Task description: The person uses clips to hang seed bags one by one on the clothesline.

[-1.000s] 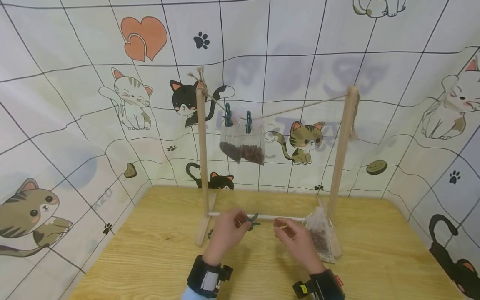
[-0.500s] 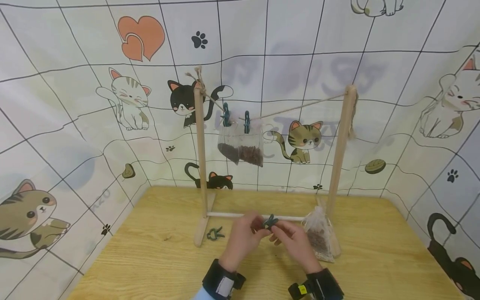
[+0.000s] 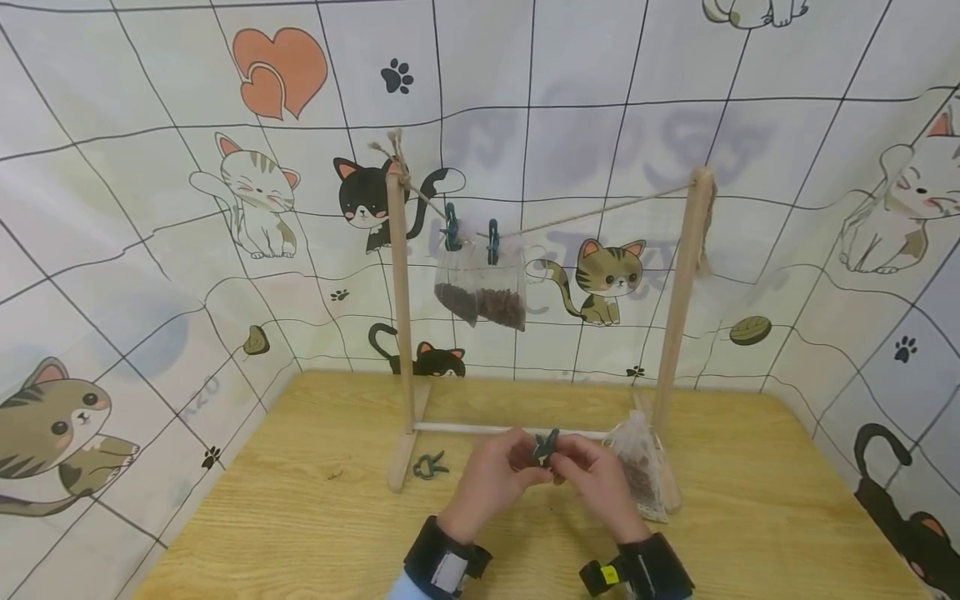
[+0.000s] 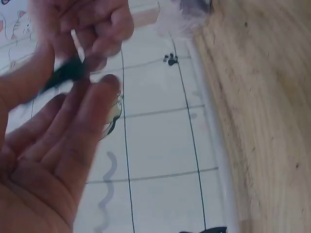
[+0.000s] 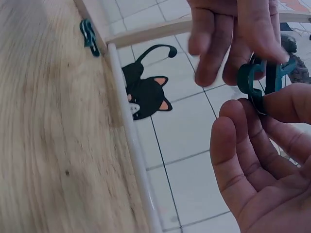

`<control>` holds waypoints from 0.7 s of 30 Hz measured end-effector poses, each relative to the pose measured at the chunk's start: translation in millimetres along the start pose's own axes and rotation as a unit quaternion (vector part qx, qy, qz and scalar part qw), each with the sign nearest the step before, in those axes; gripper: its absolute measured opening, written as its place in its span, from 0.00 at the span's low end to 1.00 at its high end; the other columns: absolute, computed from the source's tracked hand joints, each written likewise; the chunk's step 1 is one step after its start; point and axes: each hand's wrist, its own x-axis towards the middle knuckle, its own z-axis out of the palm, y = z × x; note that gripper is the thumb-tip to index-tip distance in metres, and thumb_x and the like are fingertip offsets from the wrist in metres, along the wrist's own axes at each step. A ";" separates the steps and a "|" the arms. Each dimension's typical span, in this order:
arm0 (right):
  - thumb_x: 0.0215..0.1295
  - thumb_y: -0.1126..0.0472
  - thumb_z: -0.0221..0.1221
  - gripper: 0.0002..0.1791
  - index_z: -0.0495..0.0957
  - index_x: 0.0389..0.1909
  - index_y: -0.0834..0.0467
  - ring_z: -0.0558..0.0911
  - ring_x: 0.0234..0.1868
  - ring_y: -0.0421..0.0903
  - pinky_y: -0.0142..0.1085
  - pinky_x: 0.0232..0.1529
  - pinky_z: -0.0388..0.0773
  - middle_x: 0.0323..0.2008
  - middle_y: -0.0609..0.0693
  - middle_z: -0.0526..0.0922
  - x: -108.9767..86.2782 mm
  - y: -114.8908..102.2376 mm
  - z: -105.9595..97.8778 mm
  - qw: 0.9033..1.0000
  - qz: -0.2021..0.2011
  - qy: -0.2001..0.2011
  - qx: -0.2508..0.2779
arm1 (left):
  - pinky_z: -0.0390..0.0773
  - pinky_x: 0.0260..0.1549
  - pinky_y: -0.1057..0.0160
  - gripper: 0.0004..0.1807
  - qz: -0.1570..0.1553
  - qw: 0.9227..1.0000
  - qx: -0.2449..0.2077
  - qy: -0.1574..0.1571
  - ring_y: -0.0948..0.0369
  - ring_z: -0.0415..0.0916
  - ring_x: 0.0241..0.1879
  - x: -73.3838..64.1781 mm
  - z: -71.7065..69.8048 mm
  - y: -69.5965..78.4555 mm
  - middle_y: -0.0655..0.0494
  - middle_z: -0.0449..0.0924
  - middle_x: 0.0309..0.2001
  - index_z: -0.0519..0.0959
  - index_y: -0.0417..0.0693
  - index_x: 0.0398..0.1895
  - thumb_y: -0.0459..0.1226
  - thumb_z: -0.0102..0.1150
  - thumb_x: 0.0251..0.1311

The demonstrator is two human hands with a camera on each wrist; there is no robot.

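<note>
left wrist view, green clip (image 4: pixel 69 74) was blurred and partly covered, left hand (image 3: pixel 493 475) and right hand (image 3: pixel 597 479) pinched it, angled inward

No readable text, faint illegible lettering (image 3: pixel 693 158) on backdrop (image 3: pixel 585 50), unreadable yellow wristband tag (image 3: pixel 610 575)

L hand (image 4: pixel 46 165), lower L, has a blurry dk green clip (image 4: pixel 65 75) btwn thumb & fingers; R hand (image 4: pixel 92 26) reaches in above, fingers close to it. Thin white bit (image 4: pixel 77 44) sticks up by clip. Behind: white gridded cloth (image 4: pixel 155 145) w/ paw print (image 4: pixel 170 59). White rail (image 4: pixel 218 145) runs alongside wood table (image 4: pixel 272 121), R side; part of a see-thru bag (image 4: pixel 177 19) w/ dk contents up top.
</note>
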 end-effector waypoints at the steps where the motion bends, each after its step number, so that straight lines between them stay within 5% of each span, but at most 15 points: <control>1: 0.60 0.57 0.60 0.09 0.80 0.40 0.55 0.81 0.29 0.44 0.41 0.29 0.78 0.31 0.52 0.82 -0.3 -0.9 -0.9 1.000 0.000 0.003 -0.011 | 0.75 0.31 0.71 0.17 0.001 1.000 0.004 -0.009 0.71 0.76 0.32 -0.1 -2.7 -0.8 0.62 0.81 0.36 0.77 0.56 0.42 0.45 0.67 0.48; 6: 0.58 0.65 0.60 0.10 0.82 0.40 0.51 0.80 0.33 0.38 0.35 0.32 0.78 0.36 0.46 0.83 -1.8 -2.0 -3.6 0.993 -0.066 0.017 -0.098 | 0.75 0.33 0.70 0.28 0.050 0.997 0.025 -0.053 0.66 0.77 0.36 1.2 -14.7 -7.3 0.56 0.79 0.45 0.73 0.51 0.57 0.47 0.63 0.52; 12: 0.54 0.69 0.61 0.16 0.82 0.40 0.46 0.77 0.31 0.33 0.32 0.29 0.75 0.35 0.41 0.82 -0.8 0.9 -3.1 0.969 -0.168 0.019 -0.178 | 0.75 0.32 0.71 0.23 0.101 0.992 0.028 -0.073 0.66 0.74 0.35 2.8 -17.3 -8.7 0.60 0.77 0.42 0.76 0.57 0.54 0.46 0.63 0.52; 21: 0.56 0.65 0.61 0.15 0.82 0.42 0.45 0.79 0.33 0.33 0.32 0.31 0.76 0.37 0.40 0.82 -2.4 0.6 -0.7 0.977 -0.135 0.005 -0.167 | 0.75 0.36 0.71 0.20 0.122 0.989 0.025 -0.076 0.65 0.74 0.39 1.8 -16.2 -7.2 0.62 0.75 0.42 0.74 0.55 0.49 0.45 0.63 0.52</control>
